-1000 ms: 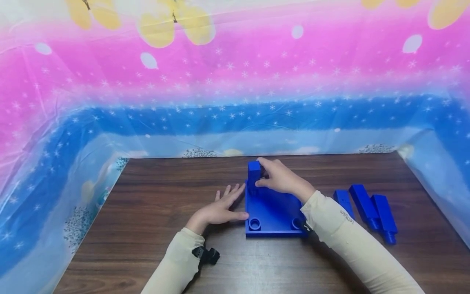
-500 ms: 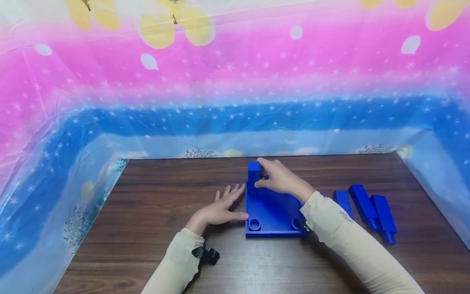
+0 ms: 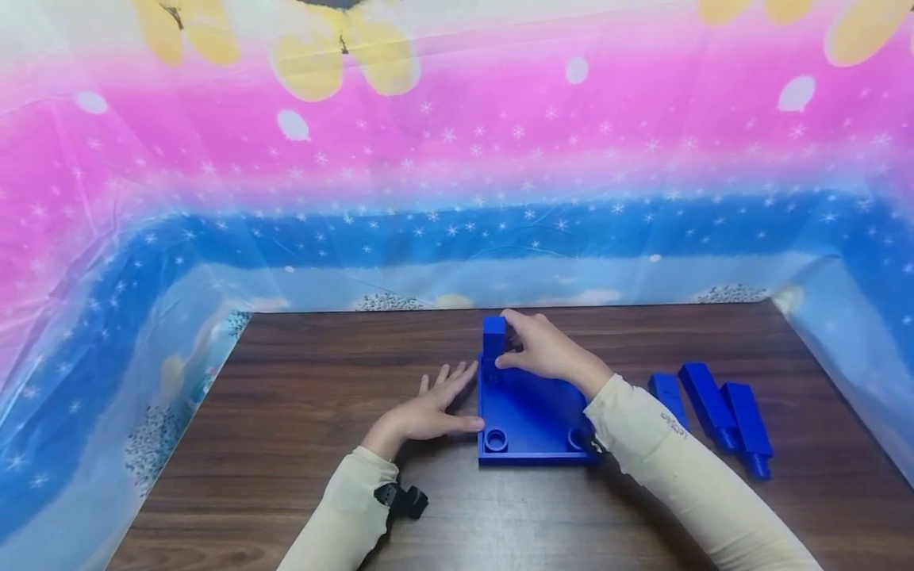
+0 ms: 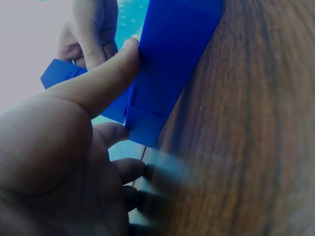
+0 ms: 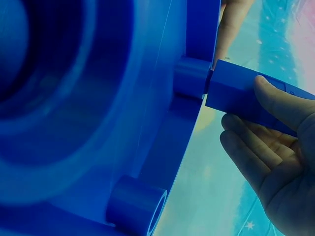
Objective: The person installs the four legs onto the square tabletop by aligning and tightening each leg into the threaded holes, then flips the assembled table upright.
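Observation:
A square blue tray-like base (image 3: 531, 420) with a raised rim and round sockets at its corners lies on the table. At its far left corner a blue square leg (image 3: 493, 337) stands upright on a socket. My right hand (image 3: 546, 345) grips this leg between thumb and fingers; in the right wrist view the leg (image 5: 236, 88) meets the socket (image 5: 192, 77) with a thin gap showing. My left hand (image 3: 428, 408) lies against the base's left side, fingers spread, thumb and fingertips touching the rim. In the left wrist view the thumb (image 4: 110, 73) rests along the base's side (image 4: 172, 54).
Three more blue legs lie on the wooden table (image 3: 321, 396) at the right: one partly behind the right sleeve (image 3: 664, 381), a middle one (image 3: 707, 400), and an outer one (image 3: 746, 424). A patterned cloth (image 3: 428, 230) hangs behind the table.
The head view has tilted very slightly, shifting everything a little down. Hands, leg and base otherwise keep their places.

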{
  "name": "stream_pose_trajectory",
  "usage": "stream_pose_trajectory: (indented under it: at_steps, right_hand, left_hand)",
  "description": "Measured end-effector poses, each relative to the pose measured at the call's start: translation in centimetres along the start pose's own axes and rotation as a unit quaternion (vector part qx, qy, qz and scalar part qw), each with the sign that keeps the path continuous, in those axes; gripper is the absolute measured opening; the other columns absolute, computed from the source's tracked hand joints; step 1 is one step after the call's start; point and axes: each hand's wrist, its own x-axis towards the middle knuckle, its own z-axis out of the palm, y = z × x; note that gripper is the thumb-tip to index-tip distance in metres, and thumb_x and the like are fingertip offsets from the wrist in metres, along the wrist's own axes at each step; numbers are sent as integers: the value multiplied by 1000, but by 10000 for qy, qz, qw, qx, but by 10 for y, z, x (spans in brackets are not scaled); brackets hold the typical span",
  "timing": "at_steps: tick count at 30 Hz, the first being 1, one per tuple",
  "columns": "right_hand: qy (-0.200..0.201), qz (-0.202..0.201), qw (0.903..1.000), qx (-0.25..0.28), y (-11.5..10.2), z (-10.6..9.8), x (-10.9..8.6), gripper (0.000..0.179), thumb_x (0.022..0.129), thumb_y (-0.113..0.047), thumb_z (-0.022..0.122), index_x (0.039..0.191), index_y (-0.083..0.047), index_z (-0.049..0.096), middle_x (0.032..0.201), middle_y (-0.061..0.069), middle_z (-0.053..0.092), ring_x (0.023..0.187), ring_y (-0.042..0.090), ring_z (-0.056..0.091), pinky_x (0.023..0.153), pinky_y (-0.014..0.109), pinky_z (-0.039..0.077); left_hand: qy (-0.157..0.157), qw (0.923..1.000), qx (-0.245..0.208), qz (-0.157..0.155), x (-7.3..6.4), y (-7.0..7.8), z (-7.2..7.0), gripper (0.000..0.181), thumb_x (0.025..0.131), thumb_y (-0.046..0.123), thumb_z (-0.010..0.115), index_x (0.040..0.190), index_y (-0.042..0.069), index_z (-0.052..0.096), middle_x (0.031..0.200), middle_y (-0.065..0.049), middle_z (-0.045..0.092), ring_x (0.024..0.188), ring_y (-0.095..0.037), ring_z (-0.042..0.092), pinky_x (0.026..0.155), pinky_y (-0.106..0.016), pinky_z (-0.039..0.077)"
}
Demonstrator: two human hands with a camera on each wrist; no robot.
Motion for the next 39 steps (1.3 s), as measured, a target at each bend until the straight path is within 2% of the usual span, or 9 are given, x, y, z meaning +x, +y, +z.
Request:
stream_pose_trajectory:
  at_steps: [9, 16, 30, 36, 39]
  right_hand:
    - [17, 63, 10000, -6, -1, 0, 1, 34, 91, -14, 85, 111, -8, 59, 110, 13, 77, 105, 31, 76, 93, 48, 60]
    - [25, 65, 10000, -21, -1, 1, 1, 35, 90, -14, 86, 111, -7, 59, 109, 13, 78, 104, 31, 76, 93, 48, 60]
    - [66, 62, 9999, -93, -2, -1, 0, 35, 90, -15, 87, 111, -8, 60, 106, 10, 77, 101, 28, 76, 90, 47, 61]
    - [98, 57, 9999, -115, -1, 1, 1, 36, 90, -16, 87, 112, -8, 60, 103, 8, 76, 98, 27, 75, 88, 46, 61]
    - [76, 80, 9999, -71, -1, 0, 1, 35, 90, -16, 86, 114, -7, 62, 105, 9, 77, 100, 30, 76, 90, 47, 61]
  left_hand:
    - [-44, 9999, 71, -79, -2, 5, -2, 104, 98, 56, 70, 171, 14, 8, 176, -21, 2, 160, -43, -13, 122, -65, -16]
    - [-81, 9996, 176, -196, -1, 5, -2, 103, 99, 54, 69, 171, 17, 6, 176, -16, 1, 160, -38, -14, 123, -62, -16]
    - [-56, 9999, 119, -75, -1, 6, -2, 103, 99, 54, 70, 171, 13, 8, 176, -20, 2, 160, -42, -13, 123, -64, -15]
    - [-85, 9998, 149, -137, 0, 6, -2, 100, 100, 52, 68, 171, 17, 8, 176, -18, 2, 160, -39, -13, 123, -64, -15]
    - [-55, 9998, 127, -145, 0, 3, -1, 103, 98, 57, 69, 172, 18, 8, 176, -16, 1, 160, -38, -13, 123, -62, -16]
